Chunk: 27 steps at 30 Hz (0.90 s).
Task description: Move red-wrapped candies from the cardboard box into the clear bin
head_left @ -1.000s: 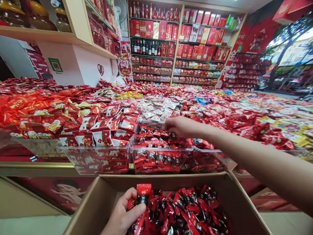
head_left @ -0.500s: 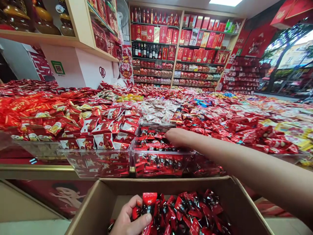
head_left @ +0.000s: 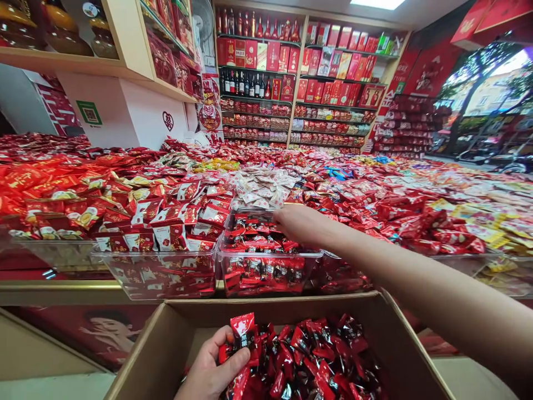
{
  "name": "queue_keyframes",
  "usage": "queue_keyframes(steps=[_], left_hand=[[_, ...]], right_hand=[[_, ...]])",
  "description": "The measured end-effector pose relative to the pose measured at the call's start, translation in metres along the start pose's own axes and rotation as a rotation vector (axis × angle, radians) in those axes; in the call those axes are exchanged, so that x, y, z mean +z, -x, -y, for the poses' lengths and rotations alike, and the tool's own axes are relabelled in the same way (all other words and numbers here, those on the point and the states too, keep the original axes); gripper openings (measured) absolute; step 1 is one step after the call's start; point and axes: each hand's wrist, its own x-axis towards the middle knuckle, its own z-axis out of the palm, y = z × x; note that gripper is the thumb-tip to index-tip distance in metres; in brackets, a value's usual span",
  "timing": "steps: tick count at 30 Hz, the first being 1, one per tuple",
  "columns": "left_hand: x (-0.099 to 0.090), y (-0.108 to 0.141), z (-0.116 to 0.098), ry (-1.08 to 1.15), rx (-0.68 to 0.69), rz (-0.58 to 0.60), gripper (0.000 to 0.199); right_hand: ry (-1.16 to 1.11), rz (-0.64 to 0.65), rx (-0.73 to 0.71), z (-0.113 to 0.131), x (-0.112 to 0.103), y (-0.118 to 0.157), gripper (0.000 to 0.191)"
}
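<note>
My left hand (head_left: 214,364) is inside a brown cardboard box (head_left: 270,304), its thumb and fingers closed on red-and-black wrapped candies (head_left: 242,333), one of them upright. More of the same candies (head_left: 316,355) fill the box to the right of it. Beyond the box, my right hand (head_left: 297,223) reaches over the right part of a clear plastic bin (head_left: 266,272) holding similar red-and-black packets. Its fingers point down and are mostly hidden behind the hand, so what they hold, if anything, does not show.
A clear bin (head_left: 162,272) of red-and-white packets stands left of the candy bin. White packets (head_left: 262,186) lie just behind. Red and yellow packets spread to the right. Shelves (head_left: 258,69) with bottles and red boxes stand at the back.
The view has shifted slightly, moving most things a little left in the picture. My left hand has tilted and raised its candy slightly. My right hand stays over the bin, a little farther back.
</note>
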Motion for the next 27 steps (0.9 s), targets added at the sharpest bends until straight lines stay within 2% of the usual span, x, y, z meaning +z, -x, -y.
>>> queue_keyframes(steps=[2, 3, 4, 6, 7, 10, 12, 15, 19, 22, 25, 27], left_hand=[[0.001, 0.000, -0.002, -0.041, 0.026, 0.028, 0.015], [0.002, 0.001, -0.003, -0.054, 0.035, 0.054, 0.015], [0.004, 0.001, -0.003, -0.061, 0.040, 0.082, 0.016], [0.007, 0.003, -0.001, -0.082, 0.037, 0.133, 0.019], [0.008, 0.003, 0.001, -0.104, 0.033, 0.138, 0.018], [0.009, 0.005, 0.007, -0.192, 0.023, 0.063, 0.017], [0.008, 0.005, 0.009, -0.203, 0.002, 0.012, 0.021], [0.008, 0.004, 0.005, -0.184, -0.020, -0.010, 0.022], [0.009, 0.004, -0.006, -0.199, -0.023, -0.016, 0.018], [0.009, 0.005, -0.011, -0.202, -0.021, -0.047, 0.019], [0.006, 0.004, -0.011, -0.236, -0.011, -0.056, 0.019], [0.005, 0.004, -0.010, -0.191, -0.011, -0.024, 0.020]], right_hand=[[-0.157, -0.166, -0.088, 0.021, 0.001, 0.033, 0.022], [-0.279, -0.187, -0.147, 0.035, 0.008, 0.050, 0.021], [-0.414, -0.095, -0.226, 0.048, 0.019, 0.066, 0.020], [-0.619, -0.025, -0.146, 0.071, 0.051, 0.088, 0.019], [-0.709, 0.007, -0.114, 0.079, 0.070, 0.094, 0.025], [-1.070, 0.122, 0.019, 0.089, 0.117, 0.092, 0.024], [-1.371, 0.200, 0.096, 0.088, 0.134, 0.085, 0.020], [-1.721, 0.292, 0.167, 0.083, 0.139, 0.078, 0.027], [-1.900, 0.285, 0.205, 0.082, 0.135, 0.077, 0.030], [-1.939, 0.235, 0.241, 0.084, 0.138, 0.075, 0.031], [-1.885, 0.181, 0.228, 0.087, 0.140, 0.074, 0.029], [-1.746, 0.048, 0.183, 0.087, 0.130, 0.078, 0.024]])
